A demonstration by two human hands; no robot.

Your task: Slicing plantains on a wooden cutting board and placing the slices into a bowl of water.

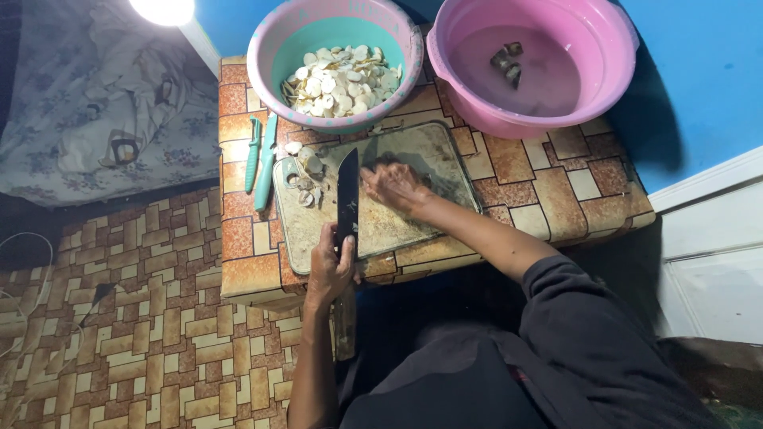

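Head view, single frame.

Item 1: left hand [330,266], fingers wrapped tight round the handle of a large dark knife [347,199]. The blade runs away from the grip, up across the cutting board [381,230], its tip towards the far edge.

Item 2: right hand [395,187], just to the right of the blade and beyond the left-hand grip, lying palm down on the board with fingers curled. Something seems to be pinned under the fingertips, but it is hidden and blurred; what they pinch cannot be told.

Item 3: pale cut slices [306,171], a small scatter on the board's far left corner, on the other side of the blade from the right hand.

Item 4: basin with a teal inside [266,59], beyond the board, heaped with similar pale slices.

Item 5: pink basin [612,48], far right of the grip, holding water and a few dark pieces.

Item 6: two teal-handled tools [261,159], lying left of the board on the tiled table [556,191].

Step, as judged: slicing on the board, blade set beside the steadying hand. The next stroke would call for the fingertips kept back from the edge and the piece held firm.
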